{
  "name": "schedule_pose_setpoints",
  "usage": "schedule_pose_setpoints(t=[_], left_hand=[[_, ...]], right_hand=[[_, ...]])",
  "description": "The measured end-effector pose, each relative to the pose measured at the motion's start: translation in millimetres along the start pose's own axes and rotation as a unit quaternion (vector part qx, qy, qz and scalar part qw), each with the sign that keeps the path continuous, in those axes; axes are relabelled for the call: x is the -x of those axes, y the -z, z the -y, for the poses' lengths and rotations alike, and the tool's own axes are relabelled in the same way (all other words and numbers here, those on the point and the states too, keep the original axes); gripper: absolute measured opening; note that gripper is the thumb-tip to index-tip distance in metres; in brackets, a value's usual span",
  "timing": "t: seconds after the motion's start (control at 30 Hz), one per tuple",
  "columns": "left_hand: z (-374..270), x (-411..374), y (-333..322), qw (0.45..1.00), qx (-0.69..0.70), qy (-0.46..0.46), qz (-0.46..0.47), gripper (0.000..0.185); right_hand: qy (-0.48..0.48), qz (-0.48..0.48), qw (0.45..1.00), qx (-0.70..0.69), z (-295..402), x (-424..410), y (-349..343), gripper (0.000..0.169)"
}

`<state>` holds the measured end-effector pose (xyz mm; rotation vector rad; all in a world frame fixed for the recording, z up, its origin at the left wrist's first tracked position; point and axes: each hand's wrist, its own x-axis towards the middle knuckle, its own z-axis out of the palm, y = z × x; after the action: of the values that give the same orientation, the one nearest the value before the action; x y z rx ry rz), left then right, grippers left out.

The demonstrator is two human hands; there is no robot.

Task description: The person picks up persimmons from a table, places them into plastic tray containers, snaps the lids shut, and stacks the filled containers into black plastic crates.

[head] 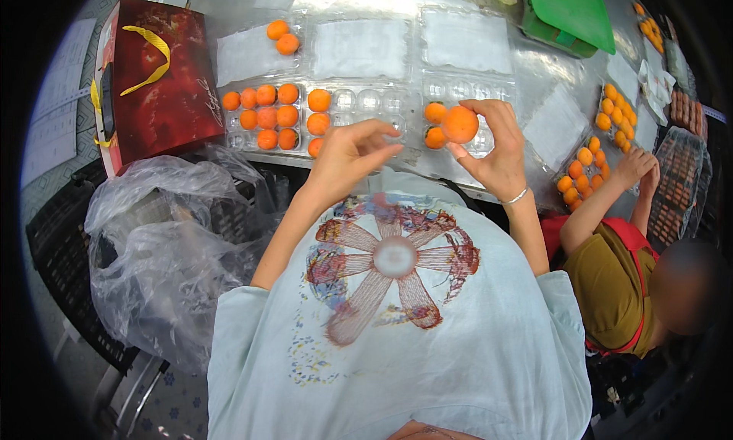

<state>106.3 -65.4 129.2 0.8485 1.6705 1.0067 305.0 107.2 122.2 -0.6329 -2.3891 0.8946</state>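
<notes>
My right hand pinches a round orange fruit, which looks like a persimmon, between thumb and fingers. The fruit is above a clear plastic clamshell tray, where two more fruits show in the left column; the held fruit and hand hide part of it. My left hand has its fingers apart, nothing between them, over the front of the middle clamshell tray. That tray has fruits down its left column. Further left, another tray holds several fruits.
White pads line the open lids; two fruits lie on the left one. A red gift bag stands left, a green bin back right. Plastic film covers a chair. At right, a person works by filled trays.
</notes>
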Motion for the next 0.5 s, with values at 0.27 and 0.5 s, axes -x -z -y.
schedule_pose_setpoints(t=[0.27, 0.5], left_hand=[[-51, -5, -1, 0.988, 0.095, -0.069, 0.099, 0.049], [-53, -2, 6, 0.979, 0.164, -0.070, 0.098, 0.068]], right_hand=[[0.051, -0.002, 0.997, -0.061, 41, -22, 10, 0.055], [-0.037, 0.044, 0.966, -0.251, 44, -20, 1, 0.059]])
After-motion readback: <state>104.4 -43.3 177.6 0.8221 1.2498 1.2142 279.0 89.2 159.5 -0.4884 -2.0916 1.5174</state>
